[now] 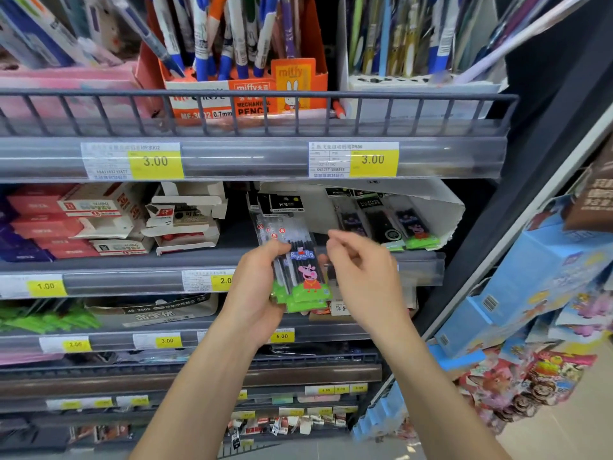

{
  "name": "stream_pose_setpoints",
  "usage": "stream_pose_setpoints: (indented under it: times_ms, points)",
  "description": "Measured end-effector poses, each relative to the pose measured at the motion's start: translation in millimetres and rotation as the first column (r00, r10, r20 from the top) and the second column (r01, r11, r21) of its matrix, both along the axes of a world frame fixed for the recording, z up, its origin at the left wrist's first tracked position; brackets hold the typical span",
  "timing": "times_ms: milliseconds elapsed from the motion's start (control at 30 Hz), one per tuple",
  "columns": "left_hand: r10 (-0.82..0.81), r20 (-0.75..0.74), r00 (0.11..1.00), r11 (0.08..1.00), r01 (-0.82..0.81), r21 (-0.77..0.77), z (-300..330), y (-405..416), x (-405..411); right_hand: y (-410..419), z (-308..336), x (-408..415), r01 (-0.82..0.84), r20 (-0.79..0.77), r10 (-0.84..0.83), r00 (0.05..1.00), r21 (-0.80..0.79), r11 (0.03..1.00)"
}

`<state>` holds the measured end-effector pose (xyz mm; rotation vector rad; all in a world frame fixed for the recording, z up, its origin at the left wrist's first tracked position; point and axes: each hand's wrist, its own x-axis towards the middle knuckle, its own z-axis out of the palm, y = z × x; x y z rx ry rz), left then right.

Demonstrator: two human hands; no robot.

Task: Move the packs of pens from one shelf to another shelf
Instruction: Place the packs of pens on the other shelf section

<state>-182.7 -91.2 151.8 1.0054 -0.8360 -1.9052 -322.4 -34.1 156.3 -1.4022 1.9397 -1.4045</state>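
Though gripped, pen packs [300, 260] half-hidden.

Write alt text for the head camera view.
The left hand holds a fanned stack of Peppa Pig pen packs before a stationery shelf, while the right hand hovers beside them, fingers loosely curled. More packs lie on that shelf at the right.

Grey middle shelf [205, 257], red boxes [39, 224] left, white cartons [182, 220] centre, pen packs [391, 224] right
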Motion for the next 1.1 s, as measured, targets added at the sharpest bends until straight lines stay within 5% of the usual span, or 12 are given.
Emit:
stream_pose_setpoints:
  times_ms: [100, 433, 567, 733, 833, 967, 1100]
  points:
    - [0.012, 0.034, 0.999, 0.998, -0.009, -0.067, -2.1, -1.3, 1.8, 18.0, -4.4, 12.1, -0.177, 0.381, 0.144, 0.913, 0.052, 0.983]
    - [0.08, 0.081, 0.994, 0.996, -0.077, -0.039, -2.1, -1.3, 1.3, 10.6, -6.0, -0.6, -0.068, 0.501, 0.039, 0.864, 0.041, 0.997]
    - [0.1, 0.031, 0.995, 0.995, -0.099, -0.035, 0.3, -0.4, 3.5, -18.3, 1.1, -11.6, 0.105, 0.329, -0.11, 0.938, 0.033, 0.994]
    - [0.074, 0.007, 0.997, 0.997, -0.073, -0.031, 2.4, 2.8, 5.9, -60.7, 14.1, -12.5, 0.2, -0.079, -0.188, 0.979, 0.183, 0.963]
    - [0.066, 0.027, 0.997, 0.997, -0.064, -0.044, 4.5, 4.0, 7.4, -68.6, 13.6, -5.3, 0.235, -0.345, -0.135, 0.929, 0.266, 0.935]
    - [0.078, 0.009, 0.997, 0.997, -0.078, -0.028, 5.3, 4.0, 9.7, -68.3, 8.9, 1.9, 0.314, -0.606, -0.141, 0.783, 0.19, 0.93]
    - [0.09, 0.005, 0.996, 0.996, -0.09, -0.024, 5.3, 3.3, 10.7, -67.0, 4.3, 2.7, 0.285, -0.66, -0.145, 0.738, 0.11, 0.952]
